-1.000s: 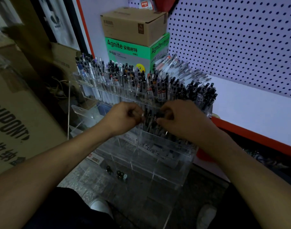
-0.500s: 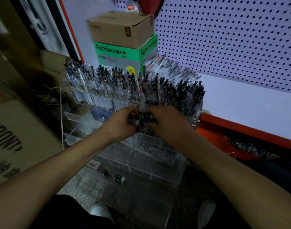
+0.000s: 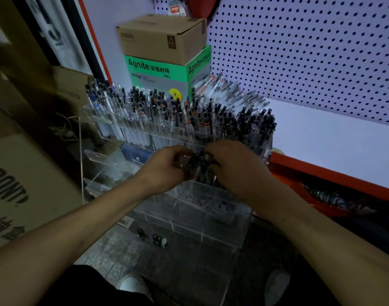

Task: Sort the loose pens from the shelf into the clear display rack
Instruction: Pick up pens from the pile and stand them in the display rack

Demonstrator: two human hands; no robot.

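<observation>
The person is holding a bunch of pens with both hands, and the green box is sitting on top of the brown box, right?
Not quite. The head view shows the brown box sitting on top of the green box, not under it. The rest is right: the left hand and right hand both hold a bunch of pens in front of the clear rack.
</observation>
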